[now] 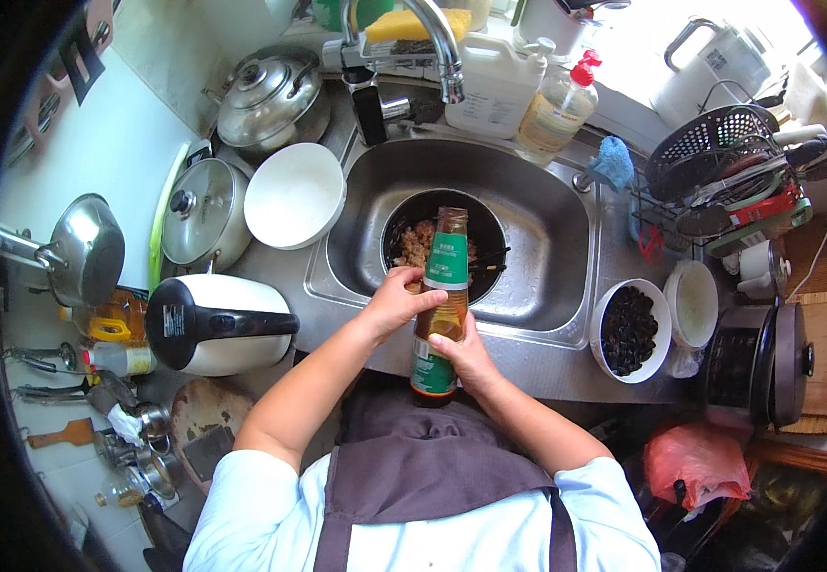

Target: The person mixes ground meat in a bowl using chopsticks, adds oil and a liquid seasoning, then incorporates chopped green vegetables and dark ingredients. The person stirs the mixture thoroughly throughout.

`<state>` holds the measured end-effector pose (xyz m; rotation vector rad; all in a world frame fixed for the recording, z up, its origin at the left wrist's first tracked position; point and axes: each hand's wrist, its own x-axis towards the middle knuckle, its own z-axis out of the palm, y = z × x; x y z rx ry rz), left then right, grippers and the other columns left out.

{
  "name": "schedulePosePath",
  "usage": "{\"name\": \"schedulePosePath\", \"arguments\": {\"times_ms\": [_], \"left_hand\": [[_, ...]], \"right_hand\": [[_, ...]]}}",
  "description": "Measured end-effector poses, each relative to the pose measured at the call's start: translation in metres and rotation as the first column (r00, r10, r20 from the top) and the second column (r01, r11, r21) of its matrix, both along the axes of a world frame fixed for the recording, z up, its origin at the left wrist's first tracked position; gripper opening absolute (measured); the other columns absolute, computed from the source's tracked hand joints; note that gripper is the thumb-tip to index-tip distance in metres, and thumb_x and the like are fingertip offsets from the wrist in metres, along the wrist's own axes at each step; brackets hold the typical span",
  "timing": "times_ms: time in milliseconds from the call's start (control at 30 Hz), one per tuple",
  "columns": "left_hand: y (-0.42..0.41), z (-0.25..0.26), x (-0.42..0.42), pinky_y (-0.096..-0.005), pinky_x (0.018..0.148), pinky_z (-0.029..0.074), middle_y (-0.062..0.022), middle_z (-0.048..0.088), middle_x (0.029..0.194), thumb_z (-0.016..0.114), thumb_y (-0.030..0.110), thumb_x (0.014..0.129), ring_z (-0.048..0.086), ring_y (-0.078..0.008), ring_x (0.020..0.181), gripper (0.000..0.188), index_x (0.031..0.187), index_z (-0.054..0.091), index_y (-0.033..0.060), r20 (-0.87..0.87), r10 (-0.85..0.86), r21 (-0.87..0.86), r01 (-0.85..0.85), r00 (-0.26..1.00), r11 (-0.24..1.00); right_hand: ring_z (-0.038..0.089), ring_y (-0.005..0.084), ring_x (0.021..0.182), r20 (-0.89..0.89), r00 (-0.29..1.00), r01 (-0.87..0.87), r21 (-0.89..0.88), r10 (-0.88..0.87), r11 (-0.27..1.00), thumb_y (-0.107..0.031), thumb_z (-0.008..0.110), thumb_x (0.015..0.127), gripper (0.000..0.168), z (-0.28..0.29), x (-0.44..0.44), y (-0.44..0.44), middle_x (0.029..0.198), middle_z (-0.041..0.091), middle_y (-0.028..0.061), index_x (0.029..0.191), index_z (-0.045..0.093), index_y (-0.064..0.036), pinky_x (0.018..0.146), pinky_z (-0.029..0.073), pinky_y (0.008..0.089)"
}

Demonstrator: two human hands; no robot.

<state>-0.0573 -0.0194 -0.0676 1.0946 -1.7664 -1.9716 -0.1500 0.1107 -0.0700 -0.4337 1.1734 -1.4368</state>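
Both hands are on a glass bottle (pixel 448 257) with green labels and brown liquid inside. My left hand (pixel 403 300) grips it just below the upper label, thumb across the front. Lower down, my right hand (pixel 467 354) wraps its side. The bottle's neck points away from me, over a dark round bowl (pixel 488 214) in the sink. Inside that bowl lies what looks like minced meat (pixel 417 243), partly hidden behind the bottle. Dark chopsticks (pixel 492 259) rest in it, their ends at the right rim. I cannot tell whether the bottle's mouth is capped.
Around the steel sink (pixel 549 214) stand a white bowl (pixel 295 196), a lidded pot (pixel 202 207) and an electric kettle (pixel 224 350) at left. To the right are a bowl of dark pieces (pixel 629 330) and a dish rack (pixel 714 164). The faucet (pixel 449 64) arches over the back.
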Motion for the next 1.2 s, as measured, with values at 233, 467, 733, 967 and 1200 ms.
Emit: {"name": "schedulePosePath", "arguments": {"times_ms": [233, 467, 733, 967, 1200], "left_hand": [[0.006, 0.032, 0.000, -0.0321, 0.094, 0.031, -0.0120, 0.037, 0.112, 0.072, 0.038, 0.061, 0.037, -0.0221, 0.109, 0.062, 0.106, 0.052, -0.0003, 0.040, -0.042, -0.197, 0.050, 0.998, 0.979], [0.008, 0.057, 0.010, -0.0255, 0.084, 0.040, -0.0062, 0.047, 0.100, 0.059, 0.006, 0.075, 0.050, -0.0142, 0.092, 0.038, 0.110, 0.045, 0.0015, -0.394, 0.263, 0.305, -0.145, 0.881, 0.941], [-0.001, 0.103, 0.022, -0.0335, 0.083, 0.044, -0.0131, 0.048, 0.113, 0.041, 0.020, 0.089, 0.054, -0.0234, 0.094, 0.034, 0.118, 0.036, 0.0027, -0.638, 0.398, 0.394, -0.164, 0.659, 0.904], [0.003, 0.118, 0.022, -0.0349, 0.088, 0.039, -0.0156, 0.050, 0.111, 0.035, 0.030, 0.091, 0.051, -0.0243, 0.098, 0.041, 0.120, 0.037, 0.0012, -0.625, 0.373, 0.327, -0.204, 0.686, 0.923], [0.007, 0.125, 0.018, -0.0339, 0.090, 0.036, -0.0136, 0.051, 0.109, 0.034, 0.028, 0.091, 0.050, -0.0210, 0.100, 0.041, 0.118, 0.038, -0.0030, -0.622, 0.402, 0.367, -0.203, 0.672, 0.908]], "right_hand": [[0.037, 0.0193, 0.112, 0.162, 0.984, -0.051, -0.143, 0.074, 0.988, -0.024, 0.070, 0.065, 0.079, -0.002, 0.000, 0.000, 0.120, 0.037, 0.0081, 0.125, 0.021, -0.007, 0.096, 0.030, 0.0347], [0.038, 0.0210, 0.113, 0.236, 0.929, -0.226, -0.244, 0.284, 0.943, -0.031, 0.073, 0.056, 0.091, -0.003, -0.031, 0.000, 0.121, 0.039, 0.0087, 0.127, 0.023, -0.007, 0.097, 0.028, 0.0351], [0.036, 0.0202, 0.113, -0.170, 0.923, -0.375, -0.203, 0.345, 0.905, -0.025, 0.077, 0.051, 0.095, -0.012, -0.059, 0.003, 0.121, 0.038, 0.0095, 0.125, 0.022, -0.005, 0.097, 0.026, 0.0352], [0.037, 0.0218, 0.113, -0.459, 0.833, -0.463, -0.277, 0.307, 0.842, -0.029, 0.078, 0.051, 0.095, 0.005, -0.057, -0.014, 0.119, 0.039, 0.0113, 0.125, 0.024, -0.004, 0.096, 0.026, 0.0358], [0.039, 0.0211, 0.111, -0.591, 0.755, -0.504, -0.247, 0.284, 0.828, -0.025, 0.077, 0.053, 0.089, 0.011, -0.057, -0.019, 0.118, 0.041, 0.0117, 0.124, 0.029, -0.003, 0.094, 0.030, 0.0340]]}}
